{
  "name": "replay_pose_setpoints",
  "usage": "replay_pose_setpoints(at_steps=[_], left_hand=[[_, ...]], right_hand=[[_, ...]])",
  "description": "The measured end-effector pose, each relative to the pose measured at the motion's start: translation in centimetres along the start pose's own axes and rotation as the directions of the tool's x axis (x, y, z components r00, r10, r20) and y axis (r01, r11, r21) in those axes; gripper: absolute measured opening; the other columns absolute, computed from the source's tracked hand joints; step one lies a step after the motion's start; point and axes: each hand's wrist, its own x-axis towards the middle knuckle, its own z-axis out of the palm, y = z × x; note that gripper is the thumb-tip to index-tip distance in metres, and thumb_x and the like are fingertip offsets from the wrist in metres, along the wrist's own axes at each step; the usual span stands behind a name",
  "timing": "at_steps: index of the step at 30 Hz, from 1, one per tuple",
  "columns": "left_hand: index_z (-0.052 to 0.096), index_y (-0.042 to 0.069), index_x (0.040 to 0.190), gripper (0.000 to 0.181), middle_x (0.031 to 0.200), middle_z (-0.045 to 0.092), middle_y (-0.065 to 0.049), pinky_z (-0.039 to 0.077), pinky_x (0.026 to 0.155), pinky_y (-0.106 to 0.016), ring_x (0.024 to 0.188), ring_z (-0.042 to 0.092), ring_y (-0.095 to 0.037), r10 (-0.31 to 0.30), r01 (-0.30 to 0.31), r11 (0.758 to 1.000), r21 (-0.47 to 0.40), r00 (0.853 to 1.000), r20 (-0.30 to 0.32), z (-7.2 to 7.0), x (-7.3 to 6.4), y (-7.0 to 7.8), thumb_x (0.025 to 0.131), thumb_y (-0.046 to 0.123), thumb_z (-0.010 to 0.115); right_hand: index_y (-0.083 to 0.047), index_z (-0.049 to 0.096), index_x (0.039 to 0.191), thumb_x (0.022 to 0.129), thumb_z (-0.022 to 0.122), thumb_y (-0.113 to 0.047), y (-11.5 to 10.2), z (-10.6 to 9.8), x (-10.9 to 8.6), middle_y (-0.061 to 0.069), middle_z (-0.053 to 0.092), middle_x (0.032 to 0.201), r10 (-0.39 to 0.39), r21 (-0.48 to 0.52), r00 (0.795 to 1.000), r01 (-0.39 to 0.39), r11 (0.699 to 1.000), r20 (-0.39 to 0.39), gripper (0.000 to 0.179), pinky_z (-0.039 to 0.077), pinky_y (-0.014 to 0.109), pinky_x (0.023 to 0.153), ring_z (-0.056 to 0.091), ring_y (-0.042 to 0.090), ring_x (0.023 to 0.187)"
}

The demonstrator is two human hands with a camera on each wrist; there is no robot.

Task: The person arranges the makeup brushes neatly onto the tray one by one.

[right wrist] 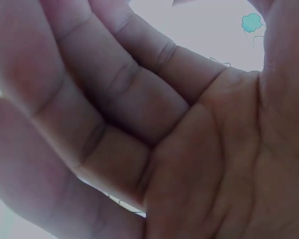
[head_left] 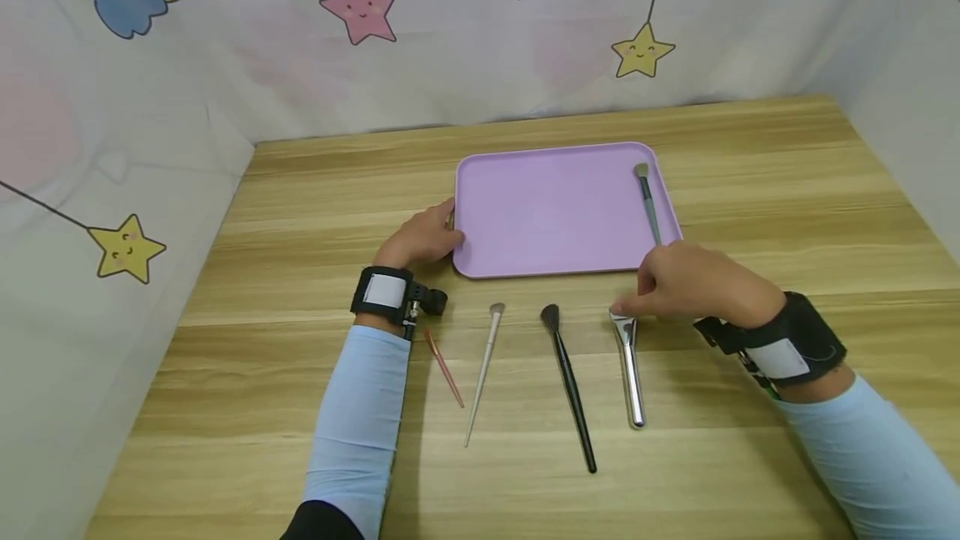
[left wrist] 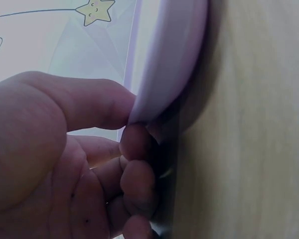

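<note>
My left hand (head_left: 423, 236) grips the left edge of a lilac tray (head_left: 551, 215); in the left wrist view the thumb lies on the tray rim (left wrist: 157, 84), with curled fingers below it. My right hand (head_left: 701, 282) is at the head end of a silver-handled makeup brush (head_left: 632, 382), digits bent and tips over its bristles, which are mostly hidden. The right wrist view shows only the palm and curved fingers (right wrist: 124, 84). A green-handled makeup brush (head_left: 648, 198) lies on the tray's right side, its lower end hidden behind the right hand.
Left of the silver one, a black makeup brush (head_left: 573, 394), a slim pale brush (head_left: 483, 373) and a small pink brush (head_left: 444, 367) lie in a row on the wooden table (head_left: 247, 415). A patterned curtain (head_left: 465, 48) hangs behind the table.
</note>
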Motion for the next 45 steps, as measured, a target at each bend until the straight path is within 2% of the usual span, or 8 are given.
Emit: replay_pose_setpoints(at_steps=[4,10,15,21,28,38,45], left_hand=[[0.021,0.006,0.162,0.074,0.144,0.048,-0.017,0.037,0.099,-0.042,0.117,0.047,-0.033,-0.003,0.003,1.0,-0.003,1.0,-0.001,0.0,-0.1,0.1,0.095,0.018,0.05],[0.02,0.004,0.161,0.073,0.137,0.05,-0.018,0.038,0.094,-0.041,0.115,0.049,-0.033,-0.007,0.007,1.0,0.0,1.0,0.002,-0.1,0.0,0.1,0.095,0.018,0.049],[0.02,0.004,0.161,0.073,0.138,0.05,-0.017,0.037,0.097,-0.041,0.116,0.047,-0.032,-0.005,0.005,1.0,0.003,1.0,0.002,-0.1,-0.1,0.1,0.095,0.019,0.049],[0.02,0.004,0.161,0.073,0.142,0.049,-0.018,0.036,0.1,-0.042,0.117,0.047,-0.032,-0.008,0.008,1.0,0.008,1.0,0.001,-0.1,0.0,0.0,0.095,0.019,0.048],[0.021,0.004,0.161,0.073,0.145,0.048,-0.017,0.036,0.101,-0.042,0.118,0.046,-0.032,-0.005,0.005,1.0,0.008,1.0,-0.004,0.0,-0.1,0.2,0.095,0.019,0.048],[0.023,0.003,0.16,0.072,0.143,0.049,-0.018,0.037,0.102,-0.044,0.117,0.047,-0.032,0.012,-0.012,1.0,-0.007,1.0,-0.007,-0.2,-0.4,0.5,0.094,0.017,0.048],[0.023,0.003,0.16,0.071,0.145,0.048,-0.018,0.037,0.103,-0.044,0.117,0.047,-0.032,0.009,-0.009,1.0,-0.009,1.0,-0.003,-0.1,-0.3,0.6,0.095,0.016,0.048]], right_hand=[[-0.015,0.065,0.063,0.086,0.075,-0.051,-0.2,0.1,-0.1,-0.006,0.052,0.057,-0.002,-0.017,1.0,0.002,1.0,0.004,0.043,0.039,0.03,0.05,0.048,0.012,0.053],[-0.016,0.067,0.066,0.085,0.076,-0.048,-0.7,0.1,-0.2,-0.005,0.055,0.062,0.011,-0.032,0.999,-0.009,0.999,0.049,0.038,0.041,0.03,0.052,0.05,0.013,0.057],[-0.015,0.068,0.069,0.084,0.078,-0.047,-1.0,0.2,-0.3,-0.004,0.055,0.064,0.013,-0.04,0.998,-0.01,0.999,0.066,0.037,0.041,0.03,0.052,0.05,0.013,0.058],[-0.016,0.064,0.064,0.083,0.078,-0.045,-1.2,0.4,-0.2,-0.005,0.051,0.06,0.011,-0.069,0.997,-0.005,0.998,0.081,0.038,0.038,0.029,0.049,0.048,0.013,0.055],[-0.017,0.064,0.063,0.08,0.079,-0.047,-1.4,0.5,-0.4,-0.005,0.053,0.061,0.017,-0.096,0.994,-0.007,0.995,0.107,0.038,0.039,0.029,0.049,0.048,0.013,0.055],[-0.019,0.056,0.054,0.079,0.079,-0.053,-1.9,0.9,-0.6,-0.01,0.043,0.053,-0.002,-0.106,0.994,0.013,0.994,0.108,0.048,0.03,0.026,0.046,0.04,0.008,0.049],[-0.019,0.06,0.057,0.076,0.081,-0.053,-2.0,1.4,-0.3,-0.009,0.049,0.056,0.006,-0.125,0.993,0.009,0.992,0.119,0.045,0.033,0.028,0.047,0.044,0.01,0.051]])
